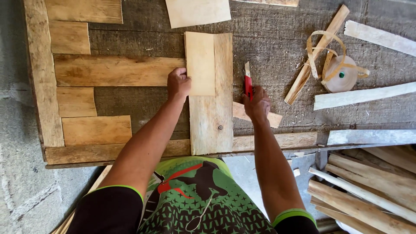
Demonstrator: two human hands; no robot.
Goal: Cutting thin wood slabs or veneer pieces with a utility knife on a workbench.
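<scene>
Gripped in the right hand (257, 105) is one red utility knife (248, 83), blade pointed away, just beside a wide plank (211, 117). One thin veneer sheet (199, 63) is pinned flat on that plank by the left hand (178, 84), fingers curled at its left edge. Five short boards (96, 130) are counted on the left. Farther right, one roll of edge banding (339, 74) is seen beside three pale strips (363, 95).
</scene>
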